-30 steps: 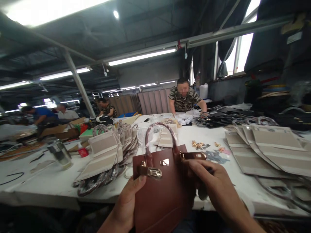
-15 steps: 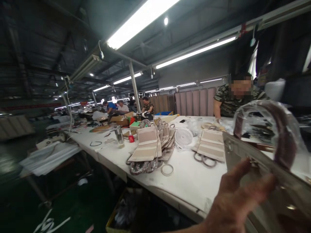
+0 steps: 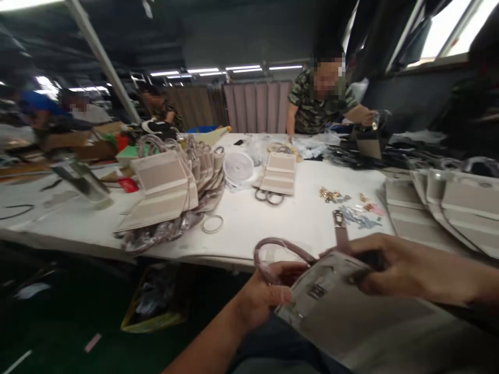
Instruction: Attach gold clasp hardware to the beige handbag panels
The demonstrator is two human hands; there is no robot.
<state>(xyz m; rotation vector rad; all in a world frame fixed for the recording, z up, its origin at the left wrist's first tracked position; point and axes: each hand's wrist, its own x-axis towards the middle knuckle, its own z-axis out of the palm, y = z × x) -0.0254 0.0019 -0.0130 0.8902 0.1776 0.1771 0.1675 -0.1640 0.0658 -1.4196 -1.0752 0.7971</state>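
A beige handbag (image 3: 343, 306) lies tilted over my lap at the table's front edge. My left hand (image 3: 267, 293) pinches its left corner, thumb on the outside, beside the plastic-wrapped brown handle (image 3: 286, 244). On the bag's front there is a small metal fitting (image 3: 316, 291). My right hand (image 3: 409, 270) grips the upper edge from the right, with a small dark object (image 3: 372, 258) at its fingers that I cannot make out. Close to those fingers, a brown strap with a metal clasp (image 3: 339, 221) stands upright.
Flat beige bags are piled at left (image 3: 159, 176), around a smaller stack (image 3: 278, 174), and at right (image 3: 468, 202). Gold and silver hardware pieces (image 3: 331, 195) lie on the white table (image 3: 249, 228), near a tape ring (image 3: 212, 223). A co-worker (image 3: 319, 104) in camouflage stands opposite.
The view has swung right and down. The handbag has moved from the right side to low in front of me. My right hand has come into view on it.
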